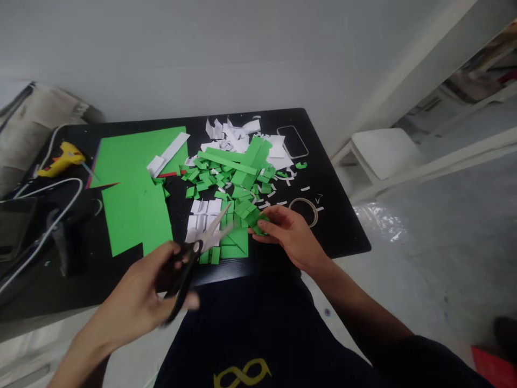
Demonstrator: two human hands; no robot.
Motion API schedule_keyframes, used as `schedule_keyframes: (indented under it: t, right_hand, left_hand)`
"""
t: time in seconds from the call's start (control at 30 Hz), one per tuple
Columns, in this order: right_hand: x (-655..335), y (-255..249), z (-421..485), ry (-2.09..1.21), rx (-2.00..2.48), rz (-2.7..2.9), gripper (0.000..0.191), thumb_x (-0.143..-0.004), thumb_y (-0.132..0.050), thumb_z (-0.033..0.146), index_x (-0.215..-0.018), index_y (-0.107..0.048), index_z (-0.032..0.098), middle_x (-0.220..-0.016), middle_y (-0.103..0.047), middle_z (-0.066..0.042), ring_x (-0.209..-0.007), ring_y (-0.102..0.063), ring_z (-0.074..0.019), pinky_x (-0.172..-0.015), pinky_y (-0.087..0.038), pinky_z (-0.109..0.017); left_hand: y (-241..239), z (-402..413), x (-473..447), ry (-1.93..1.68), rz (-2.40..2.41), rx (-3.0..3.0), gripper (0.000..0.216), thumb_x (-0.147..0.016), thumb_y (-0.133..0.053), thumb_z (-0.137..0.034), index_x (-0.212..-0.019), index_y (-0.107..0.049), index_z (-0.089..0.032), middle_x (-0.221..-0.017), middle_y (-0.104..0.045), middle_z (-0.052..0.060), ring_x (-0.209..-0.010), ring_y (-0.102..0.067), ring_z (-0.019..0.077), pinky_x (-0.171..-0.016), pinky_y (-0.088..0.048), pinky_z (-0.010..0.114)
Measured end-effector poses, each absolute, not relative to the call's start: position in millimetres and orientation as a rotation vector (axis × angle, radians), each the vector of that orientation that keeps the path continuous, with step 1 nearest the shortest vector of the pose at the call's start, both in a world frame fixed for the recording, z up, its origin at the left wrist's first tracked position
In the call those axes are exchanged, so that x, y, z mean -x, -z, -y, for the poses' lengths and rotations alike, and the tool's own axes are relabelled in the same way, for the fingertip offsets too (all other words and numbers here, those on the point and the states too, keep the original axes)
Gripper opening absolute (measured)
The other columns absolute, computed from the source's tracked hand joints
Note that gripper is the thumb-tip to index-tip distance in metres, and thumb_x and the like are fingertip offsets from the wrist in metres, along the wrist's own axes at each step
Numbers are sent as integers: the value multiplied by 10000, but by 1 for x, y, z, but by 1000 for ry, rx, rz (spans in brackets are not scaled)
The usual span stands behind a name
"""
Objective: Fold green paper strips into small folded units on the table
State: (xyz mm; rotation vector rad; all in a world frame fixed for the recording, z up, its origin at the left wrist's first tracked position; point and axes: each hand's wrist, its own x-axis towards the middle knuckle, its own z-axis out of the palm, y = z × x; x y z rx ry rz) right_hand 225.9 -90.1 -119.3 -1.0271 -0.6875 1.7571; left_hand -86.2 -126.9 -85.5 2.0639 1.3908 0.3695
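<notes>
My left hand (pixel 141 293) has its fingers through the black handles of a pair of scissors (pixel 196 248). The blades are parted and point up and to the right, over folded white paper pieces (pixel 200 218) and green paper (pixel 238 245). On the right, my right hand (pixel 288 231) pinches a green paper strip (pixel 248 212) with fold lines, its thumb on top. The strip's free end reaches left toward the scissor tips, and its lower end is partly hidden by my fingers.
Green sheets (pixel 133 210) cover the left of the black table (pixel 335 231). Small green pieces (pixel 204 180) and white scraps (pixel 230 134) are heaped at the middle. A tape roll (pixel 314 215), a clear phone case (pixel 306 148) and a yellow glue gun (pixel 64 160) with cables lie around.
</notes>
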Motion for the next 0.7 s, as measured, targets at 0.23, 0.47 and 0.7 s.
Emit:
schedule_keyframes:
  t: [0.23, 0.47, 0.7]
  right_hand:
    - [-226, 117, 90, -1755, 990, 738, 272, -786, -965, 322, -929, -755, 225, -936, -746, 31, -802, -802, -147, -841, -730, -336]
    - [-226, 116, 91, -1733, 981, 759, 268, -770, -973, 334, -948, -800, 232, -970, -743, 12, -873, -777, -156, -883, -726, -371]
    - [-223, 114, 94, -1724, 1023, 772, 279, -768, -969, 366, -945, -799, 233, -992, -747, -10, -956, -785, -215, -920, -721, -456]
  left_hand:
    - [84, 127, 61, -322, -1334, -2196, 266, -983, -620, -439, -853, -529, -226, -671, -558, -43, -524, -500, 123, -497, -398, 241]
    - [94, 125, 59, -228, -1489, -2248, 242, -947, -569, -439, -837, -557, -224, -681, -629, -1, -505, -522, 152, -524, -375, 298]
    - [95, 124, 53, -137, -1490, -2228, 218, -924, -557, -420, -908, -626, -214, -716, -683, 30, -534, -596, 193, -565, -405, 330]
